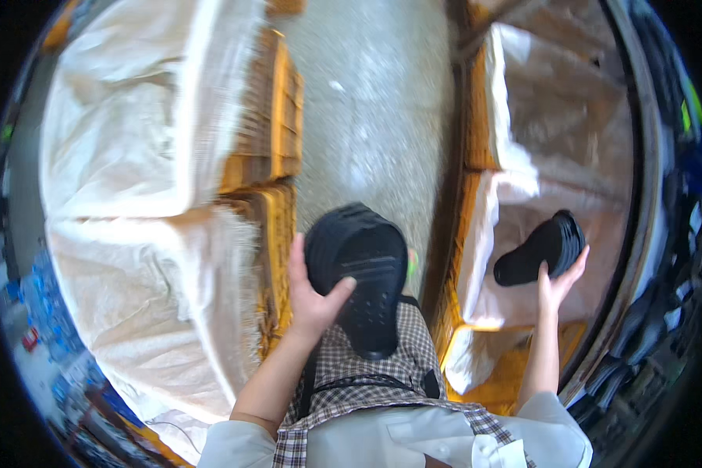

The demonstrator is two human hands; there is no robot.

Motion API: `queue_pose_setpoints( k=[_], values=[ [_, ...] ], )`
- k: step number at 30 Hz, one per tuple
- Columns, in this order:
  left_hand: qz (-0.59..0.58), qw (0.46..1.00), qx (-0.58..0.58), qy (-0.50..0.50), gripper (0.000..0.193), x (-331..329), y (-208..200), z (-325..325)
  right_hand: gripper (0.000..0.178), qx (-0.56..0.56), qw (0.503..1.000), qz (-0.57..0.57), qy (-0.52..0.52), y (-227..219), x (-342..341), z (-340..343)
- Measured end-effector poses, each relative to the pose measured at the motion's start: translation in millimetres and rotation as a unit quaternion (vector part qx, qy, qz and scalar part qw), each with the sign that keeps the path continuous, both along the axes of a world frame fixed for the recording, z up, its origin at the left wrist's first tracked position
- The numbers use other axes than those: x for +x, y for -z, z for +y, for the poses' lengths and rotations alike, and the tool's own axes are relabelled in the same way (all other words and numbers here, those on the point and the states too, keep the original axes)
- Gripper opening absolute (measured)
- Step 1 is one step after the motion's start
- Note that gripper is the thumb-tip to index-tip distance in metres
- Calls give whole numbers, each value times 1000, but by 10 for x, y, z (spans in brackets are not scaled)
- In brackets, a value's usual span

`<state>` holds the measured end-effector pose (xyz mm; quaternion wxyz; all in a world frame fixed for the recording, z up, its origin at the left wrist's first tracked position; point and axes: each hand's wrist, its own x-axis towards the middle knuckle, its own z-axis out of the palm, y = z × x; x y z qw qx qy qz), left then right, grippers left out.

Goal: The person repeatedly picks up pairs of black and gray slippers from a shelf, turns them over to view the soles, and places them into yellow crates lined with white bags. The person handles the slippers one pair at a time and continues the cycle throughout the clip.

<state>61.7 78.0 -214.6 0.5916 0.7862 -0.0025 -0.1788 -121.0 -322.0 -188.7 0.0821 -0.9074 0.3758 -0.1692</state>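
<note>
In the middle, in front of my checked apron, my left hand [317,300] grips a black slide sandal [370,285]. My thumb presses on its perforated footbed, and its wide strap end points away from me. Off to the right, my right hand [559,279] holds another black slide sandal [532,253] by its strap end, with the sole end turned left. That one is over a yellow crate lined with white cloth [483,269]; I cannot tell whether it touches the lining.
At left stand yellow crates [285,117] draped with white woven cloth [125,140]. A second lined crate [565,117] lies farther off at right. Grey floor [366,93] runs between the rows. Plastic bottles [51,300] lie at far left, and dark footwear [639,327] sits at far right.
</note>
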Motion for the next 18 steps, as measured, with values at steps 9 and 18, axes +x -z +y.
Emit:
queue_pose_setpoints(
  k=[9,18],
  values=[
    [-100,951,-187,-226,95,317,-1870,1016,103,128,895,-263,-338,-2028,2191,1412],
    [-414,703,-148,-559,61,1654,-2856,1976,66,-49,578,-195,-791,-2284,5364,3009]
  ],
)
